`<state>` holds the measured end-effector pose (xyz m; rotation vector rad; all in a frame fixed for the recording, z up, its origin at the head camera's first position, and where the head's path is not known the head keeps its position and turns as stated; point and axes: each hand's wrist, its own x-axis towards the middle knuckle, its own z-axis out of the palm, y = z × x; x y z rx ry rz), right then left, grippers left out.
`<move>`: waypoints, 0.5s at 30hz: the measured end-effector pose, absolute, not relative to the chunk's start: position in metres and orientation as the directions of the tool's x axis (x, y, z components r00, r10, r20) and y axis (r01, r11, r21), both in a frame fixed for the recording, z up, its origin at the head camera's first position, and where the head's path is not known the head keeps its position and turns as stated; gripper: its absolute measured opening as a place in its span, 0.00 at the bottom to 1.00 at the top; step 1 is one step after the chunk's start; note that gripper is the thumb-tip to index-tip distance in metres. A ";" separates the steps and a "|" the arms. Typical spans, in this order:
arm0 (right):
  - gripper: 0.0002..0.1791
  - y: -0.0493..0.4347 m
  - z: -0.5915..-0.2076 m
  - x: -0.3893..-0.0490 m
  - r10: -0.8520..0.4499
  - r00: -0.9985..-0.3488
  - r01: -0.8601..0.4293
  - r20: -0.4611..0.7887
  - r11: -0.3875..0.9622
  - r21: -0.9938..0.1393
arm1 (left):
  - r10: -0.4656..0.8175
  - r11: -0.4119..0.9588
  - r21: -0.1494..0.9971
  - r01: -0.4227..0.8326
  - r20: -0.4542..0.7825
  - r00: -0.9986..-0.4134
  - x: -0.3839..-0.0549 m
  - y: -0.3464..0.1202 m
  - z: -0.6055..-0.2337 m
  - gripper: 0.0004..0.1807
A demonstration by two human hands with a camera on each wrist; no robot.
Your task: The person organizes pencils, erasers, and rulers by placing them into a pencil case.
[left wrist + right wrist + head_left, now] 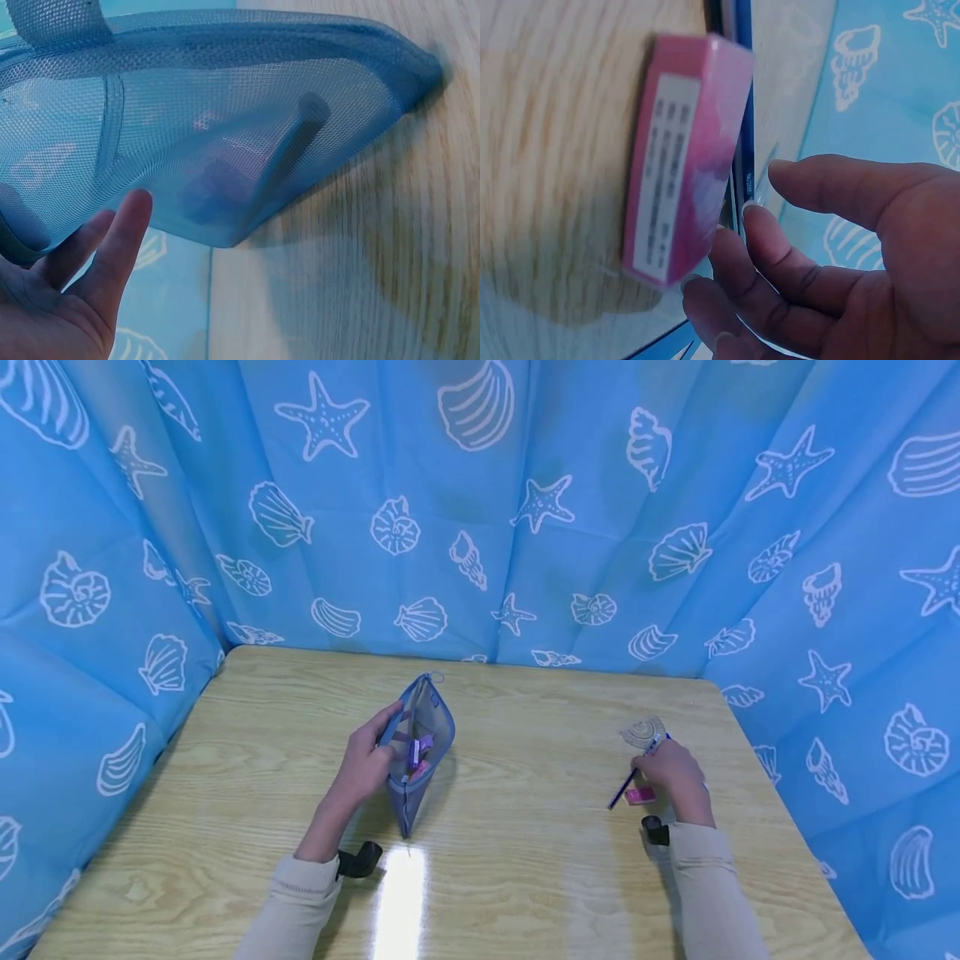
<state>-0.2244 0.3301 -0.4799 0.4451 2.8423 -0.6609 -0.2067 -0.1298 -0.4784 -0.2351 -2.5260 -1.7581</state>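
A blue mesh zip pouch (431,718) stands with its mouth open on the left half of the table. My left hand (369,762) grips its near-left side, the thumb over the rim. Inside show purple and pink small things (420,747); in the left wrist view a dark stick-like piece (296,142) slants behind the mesh. Far to the right, my right hand (675,772) is over a dark blue pencil-like stick (619,792), fingers bent and thumb apart from the index finger. Its fingertips are right at the stick. Beside it lies a pink box-shaped piece (679,165) with a white label.
A clear protractor (641,732) lies just beyond my right hand. The wooden table (525,827) spans between the two hands. Blue curtains (480,510) with white shell prints hang along the table's back and both sides.
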 end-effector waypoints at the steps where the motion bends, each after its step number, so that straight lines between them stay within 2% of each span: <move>1: 0.16 0.331 -0.480 -0.225 0.248 -0.937 0.330 -0.247 0.861 -0.386 | 0.095 0.338 0.928 0.157 0.132 -0.987 -0.207 -0.130 -0.478 0.44; 9: 0.19 0.337 -0.479 -0.230 0.230 -0.931 0.330 -0.285 0.866 -0.377 | 0.084 0.340 0.927 0.157 0.136 -0.987 -0.209 -0.129 -0.481 0.43; 15: 0.17 0.339 -0.481 -0.230 0.227 -0.934 0.321 -0.276 0.872 -0.369 | 0.086 0.322 0.933 0.159 0.138 -0.987 -0.208 -0.129 -0.481 0.43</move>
